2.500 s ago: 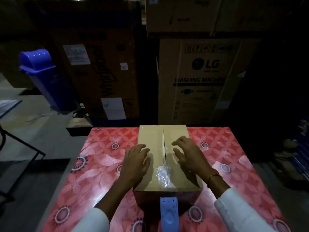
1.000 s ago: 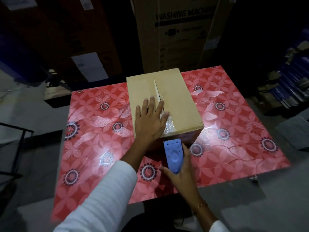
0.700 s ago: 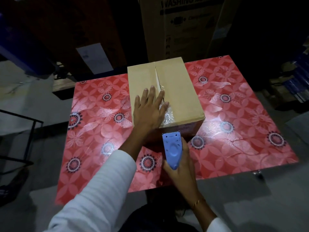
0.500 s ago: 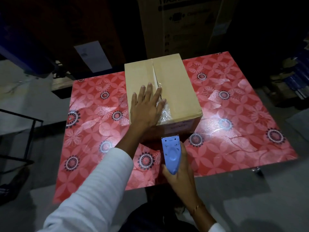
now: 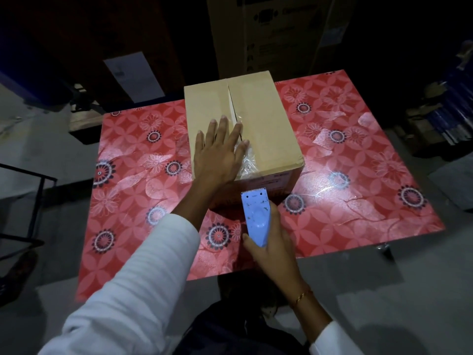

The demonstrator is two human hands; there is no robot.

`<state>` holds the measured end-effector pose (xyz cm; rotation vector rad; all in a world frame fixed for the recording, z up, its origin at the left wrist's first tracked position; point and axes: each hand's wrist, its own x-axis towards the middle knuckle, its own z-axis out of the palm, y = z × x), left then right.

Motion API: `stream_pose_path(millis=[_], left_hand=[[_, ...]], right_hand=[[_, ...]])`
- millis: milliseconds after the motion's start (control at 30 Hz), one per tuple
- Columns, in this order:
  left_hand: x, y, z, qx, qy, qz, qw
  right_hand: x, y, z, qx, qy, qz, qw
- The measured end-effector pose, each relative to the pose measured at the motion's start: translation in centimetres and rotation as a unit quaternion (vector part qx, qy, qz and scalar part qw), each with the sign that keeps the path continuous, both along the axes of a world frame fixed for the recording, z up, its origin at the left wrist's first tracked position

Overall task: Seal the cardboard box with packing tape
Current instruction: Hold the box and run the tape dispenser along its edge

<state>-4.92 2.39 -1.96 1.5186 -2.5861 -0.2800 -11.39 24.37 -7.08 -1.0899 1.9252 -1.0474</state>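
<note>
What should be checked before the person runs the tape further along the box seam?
1. Left hand flat on the box, holding the flaps down: ok.
2. Right hand gripping the blue dispenser: ok.
3. Flaps closed flush: not ok, the seam gapes at the far end.
4. Tape laid smooth: not ok, it looks crinkled at the near edge.
5. Tape running unbroken from dispenser to box: cannot tell.
6. Box fully on the table: ok.
</note>
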Motion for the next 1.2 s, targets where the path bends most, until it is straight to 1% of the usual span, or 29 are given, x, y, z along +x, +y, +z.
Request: stream_pose_path(millis=[233,500,633,867,967,1200], left_hand=[[-0.1,0.0,-0.2,-0.002,-0.005,0.001,1.000],[0.0,-0.2,-0.3,0.002,-0.010,0.000,1.000],[0.0,-0.3,-0.4,-0.004,-0.008,-0.001,1.000],[0.0,-0.3,-0.5,-0.004,-0.003,-0.001,1.000],[0.0,-0.2,-0.4,-0.001,0.000,-0.001,1.000],[0.0,-0.2,-0.3,-0.005,-0.006,0.002,1.000]], right_hand=[[-0.1,0.1,0.2,-0.002,-0.004,0.008,1.000],[0.6,2.3,-1.0,-0.002,-0.024,-0.002,1.000],[0.7,2.4,-0.8,-0.008,-0.005,-0.003,1.000],[0.7,3.3,-0.7,0.001,-0.007,-0.002,1.000],[0.2,2.7,-0.3,0.019,-0.005,-0.002,1.000],[-1.0,0.8,1.2,0.058,0.042,0.031,0.997]])
